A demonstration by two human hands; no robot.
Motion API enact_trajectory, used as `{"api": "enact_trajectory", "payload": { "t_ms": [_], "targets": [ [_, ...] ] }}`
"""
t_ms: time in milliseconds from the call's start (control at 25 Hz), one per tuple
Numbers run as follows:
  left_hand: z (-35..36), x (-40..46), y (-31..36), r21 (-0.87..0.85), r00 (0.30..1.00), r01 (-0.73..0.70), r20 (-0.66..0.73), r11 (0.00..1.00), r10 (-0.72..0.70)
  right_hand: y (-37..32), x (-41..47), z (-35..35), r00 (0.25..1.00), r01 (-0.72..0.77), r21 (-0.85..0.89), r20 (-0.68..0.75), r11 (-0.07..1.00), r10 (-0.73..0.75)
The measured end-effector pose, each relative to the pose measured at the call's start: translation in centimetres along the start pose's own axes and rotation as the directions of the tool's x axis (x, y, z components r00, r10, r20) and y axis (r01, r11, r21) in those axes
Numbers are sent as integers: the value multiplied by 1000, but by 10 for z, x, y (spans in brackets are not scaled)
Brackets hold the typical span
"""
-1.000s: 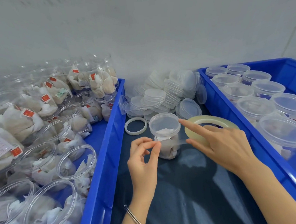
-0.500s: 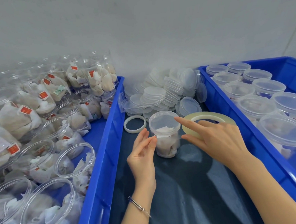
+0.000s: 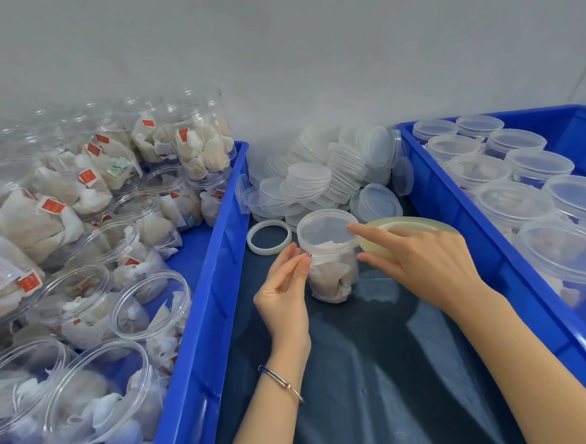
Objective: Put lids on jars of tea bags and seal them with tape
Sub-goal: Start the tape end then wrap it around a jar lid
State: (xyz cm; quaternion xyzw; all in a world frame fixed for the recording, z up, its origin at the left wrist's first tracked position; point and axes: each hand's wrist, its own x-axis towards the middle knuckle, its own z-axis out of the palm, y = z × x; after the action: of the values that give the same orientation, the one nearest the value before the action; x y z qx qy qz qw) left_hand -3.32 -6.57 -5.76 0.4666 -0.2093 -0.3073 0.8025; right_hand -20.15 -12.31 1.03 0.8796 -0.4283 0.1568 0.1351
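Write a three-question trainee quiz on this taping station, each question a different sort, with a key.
1. True or false: the jar between the hands already has its lid on.
2. Which hand holds the tape roll? A) left hand B) right hand
3. Fill in: the loose lids are piled between two blue ____.

Key: 1 true; 2 B; 3 bins.

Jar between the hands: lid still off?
No: a clear lid already sits on the jar, with the right hand fingertip on its rim and the left hand at its side.
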Motion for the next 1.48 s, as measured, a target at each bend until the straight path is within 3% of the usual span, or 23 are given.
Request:
{"api": "enact_trajectory", "payload": {
  "t_ms": [280,520,720,840,1000,1320,1400,1480],
  "targets": [
    [-1,-1,-1,80,993,-122,18,989,121,0,8,6,997,-47,36,-63,998,49],
    [-2,-2,2,260,920,-379,212,888,330,-3,7,9,993,-72,20,-89,997,74],
    [-5,7,7,148,958,-243,189,959,214,-4,7,8,993,-91,36,-72,995,94],
    [-12,21,13,267,913,-284,370,921,174,-4,8,7,993,-97,42,-57,994,99],
    [-16,38,21,229,856,-227,511,947,81,-5,8,6,993,-107,43,-53,993,110],
    [-16,41,28,332,838,-267,543,905,48,-6,8,4,993,-110,55,-43,992,112],
    [-8,29,28,401,800,-344,599,849,41,-7,8,4,993,-103,46,-46,994,105],
    [8,19,21,496,804,-435,590,751,76,-7,8,4,994,-98,38,-52,994,100]
  ]
}}
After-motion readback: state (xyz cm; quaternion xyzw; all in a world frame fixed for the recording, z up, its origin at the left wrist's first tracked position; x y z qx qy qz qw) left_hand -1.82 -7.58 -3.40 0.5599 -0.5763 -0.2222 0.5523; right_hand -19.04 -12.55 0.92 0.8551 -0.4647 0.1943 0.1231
